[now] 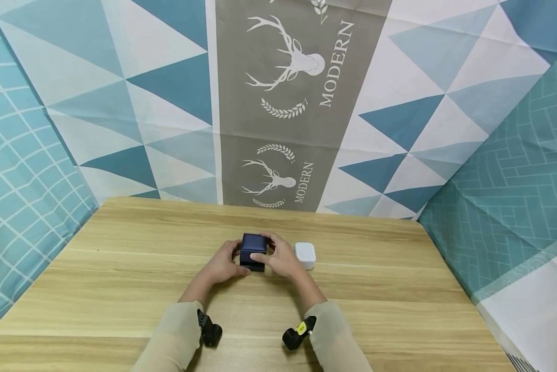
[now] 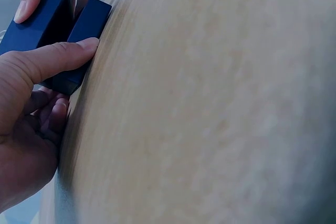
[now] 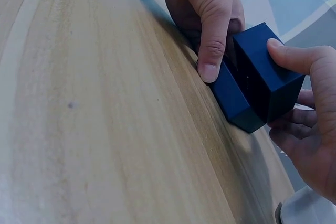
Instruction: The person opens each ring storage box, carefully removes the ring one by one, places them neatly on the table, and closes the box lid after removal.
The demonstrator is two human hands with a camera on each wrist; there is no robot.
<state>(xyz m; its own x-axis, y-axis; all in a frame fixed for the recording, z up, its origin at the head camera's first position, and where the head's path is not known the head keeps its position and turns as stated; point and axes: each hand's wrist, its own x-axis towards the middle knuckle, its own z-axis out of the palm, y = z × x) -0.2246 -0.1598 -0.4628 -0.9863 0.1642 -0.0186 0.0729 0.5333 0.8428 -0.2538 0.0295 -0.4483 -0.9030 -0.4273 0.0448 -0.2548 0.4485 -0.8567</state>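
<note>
A small dark blue jewelry box [image 1: 253, 244] stands on the wooden table between my two hands. In the right wrist view, its lid [image 3: 273, 72] is raised from the lower part [image 3: 233, 98], with a dark gap between them. My left hand [image 1: 220, 264] grips the lower part from the left, its thumb across the near side and its fingers behind. My right hand [image 1: 282, 258] holds the lid, thumb on the near face and fingers at the far side. The box's inside is hidden in shadow.
A white rounded-square object [image 1: 305, 254] stands just right of my right hand. The wooden table [image 1: 381, 305] reaches back to a patterned cloth [image 1: 278, 113], with blue-green cloths at both sides. Each wrist wears a small black camera.
</note>
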